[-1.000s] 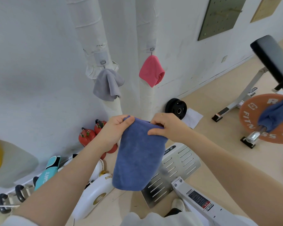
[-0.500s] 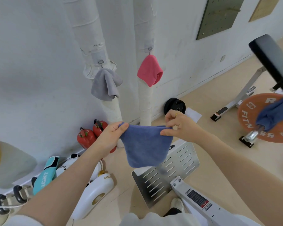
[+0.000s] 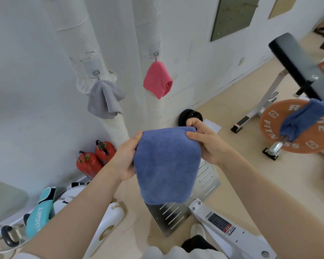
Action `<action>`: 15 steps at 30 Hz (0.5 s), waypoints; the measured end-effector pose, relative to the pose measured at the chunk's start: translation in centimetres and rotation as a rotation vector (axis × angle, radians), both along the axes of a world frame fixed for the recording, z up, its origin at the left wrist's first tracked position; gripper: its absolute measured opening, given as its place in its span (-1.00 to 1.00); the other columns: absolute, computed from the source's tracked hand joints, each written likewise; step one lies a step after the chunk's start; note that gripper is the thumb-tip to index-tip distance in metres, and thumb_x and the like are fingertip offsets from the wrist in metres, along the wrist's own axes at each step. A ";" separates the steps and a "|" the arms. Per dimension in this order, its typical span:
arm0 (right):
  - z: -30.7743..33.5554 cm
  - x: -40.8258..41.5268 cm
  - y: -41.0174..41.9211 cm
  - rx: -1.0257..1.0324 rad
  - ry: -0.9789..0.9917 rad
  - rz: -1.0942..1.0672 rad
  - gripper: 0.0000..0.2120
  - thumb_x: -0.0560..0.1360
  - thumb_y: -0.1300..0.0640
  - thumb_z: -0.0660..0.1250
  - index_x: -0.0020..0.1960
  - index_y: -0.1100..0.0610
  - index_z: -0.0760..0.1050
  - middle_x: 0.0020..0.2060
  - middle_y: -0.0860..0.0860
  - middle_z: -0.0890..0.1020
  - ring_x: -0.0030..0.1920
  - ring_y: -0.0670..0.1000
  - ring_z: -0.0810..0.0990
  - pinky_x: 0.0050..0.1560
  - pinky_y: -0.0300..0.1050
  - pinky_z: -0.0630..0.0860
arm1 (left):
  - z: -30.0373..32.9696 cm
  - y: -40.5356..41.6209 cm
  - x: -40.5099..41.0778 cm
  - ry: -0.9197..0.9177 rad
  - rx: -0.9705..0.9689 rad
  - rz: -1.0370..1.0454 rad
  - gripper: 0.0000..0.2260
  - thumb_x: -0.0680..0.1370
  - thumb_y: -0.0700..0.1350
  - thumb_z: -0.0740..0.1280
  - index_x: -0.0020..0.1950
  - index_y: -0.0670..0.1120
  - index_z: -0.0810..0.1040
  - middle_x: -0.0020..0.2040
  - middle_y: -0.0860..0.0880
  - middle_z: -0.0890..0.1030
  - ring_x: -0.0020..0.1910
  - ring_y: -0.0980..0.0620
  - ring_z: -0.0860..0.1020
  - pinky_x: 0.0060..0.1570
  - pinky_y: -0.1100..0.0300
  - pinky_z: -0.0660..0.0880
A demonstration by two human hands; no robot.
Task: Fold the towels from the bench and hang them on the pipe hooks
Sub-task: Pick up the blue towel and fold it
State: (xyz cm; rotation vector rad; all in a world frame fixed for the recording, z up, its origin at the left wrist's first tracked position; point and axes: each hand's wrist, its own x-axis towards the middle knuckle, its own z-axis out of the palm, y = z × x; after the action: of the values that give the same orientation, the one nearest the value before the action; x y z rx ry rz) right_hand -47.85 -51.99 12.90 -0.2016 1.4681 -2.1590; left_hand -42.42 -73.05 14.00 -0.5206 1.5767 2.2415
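- My left hand and right hand pinch the folded blue towel by its top corners; it hangs before the pipes.
- Keep the top edge level (corners aligned) before reaching for a hook.

The orange weight plate at right carries pale letters — "FITN" and "SS" read clearly, with an "R" and an "E" along the upper rim, the middle of both words hidden behind a blue towel draped over the bar. On the floor at lower left, a teal case shows "LIGHT" running lengthwise, and the white shell beside it bears gold "GING" — cut off. The label on the white machine frame is too small to read.
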 end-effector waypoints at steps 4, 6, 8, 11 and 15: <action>1.1 -1.0 -0.3 -0.227 -0.093 -0.069 -0.72 0.43 0.18 0.26 0.14 0.09 0.45 -0.12 -0.03 0.62 -0.12 -0.04 0.60 -0.09 -0.19 0.57 | 0.4 1.6 -1.4 0.004 0.275 0.050 -0.44 0.50 0.33 0.03 -0.22 0.04 0.71 -0.18 0.03 0.70 -0.10 0.02 0.65 0.02 0.07 0.47; 2.1 -1.6 -0.3 -0.275 -0.140 -0.069 -0.82 0.54 0.19 0.19 0.09 0.12 0.51 -0.16 -0.03 0.65 -0.14 -0.05 0.63 -0.10 -0.20 0.58 | -0.1 2.6 -1.8 0.001 0.317 0.057 -0.43 0.42 0.40 0.06 -0.19 0.04 0.70 -0.17 0.02 0.70 -0.13 0.00 0.66 -0.03 0.06 0.52; 2.6 -2.5 0.0 -0.251 -0.207 -0.093 -0.80 0.58 0.19 0.14 0.03 0.11 0.54 -0.24 -0.03 0.68 -0.20 -0.06 0.66 -0.17 -0.21 0.58 | -0.6 3.6 -1.6 -0.032 0.343 0.019 -0.41 0.24 0.44 0.20 -0.07 0.02 0.67 -0.12 -0.02 0.71 -0.12 -0.03 0.68 -0.11 0.05 0.57; 2.7 -4.4 1.0 -0.173 -0.350 -0.227 -0.81 0.58 0.16 0.16 -0.11 0.13 0.53 -0.37 0.01 0.66 -0.32 -0.03 0.65 -0.20 -0.17 0.55 | -1.7 4.5 -1.0 -0.043 0.348 -0.111 -0.29 -0.21 0.29 0.58 -0.16 -0.03 0.72 -0.14 -0.06 0.72 -0.18 -0.03 0.69 -0.29 0.12 0.61; 1.7 -7.0 3.6 -0.177 -0.494 -0.374 -0.76 0.59 0.02 0.13 -0.02 0.14 0.50 -0.26 0.03 0.63 -0.17 -0.01 0.61 -0.09 -0.17 0.53 | -1.7 5.3 -1.7 -0.131 0.199 -0.258 -0.36 -0.15 0.04 0.66 -0.13 -0.16 0.69 -0.16 -0.11 0.70 -0.18 -0.04 0.68 -0.22 0.13 0.58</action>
State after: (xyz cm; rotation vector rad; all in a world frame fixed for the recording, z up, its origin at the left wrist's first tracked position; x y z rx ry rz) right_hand -54.85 -48.38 14.65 0.5512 1.0915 -2.3960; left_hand -44.11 -67.79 12.28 -0.3762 1.2610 2.0927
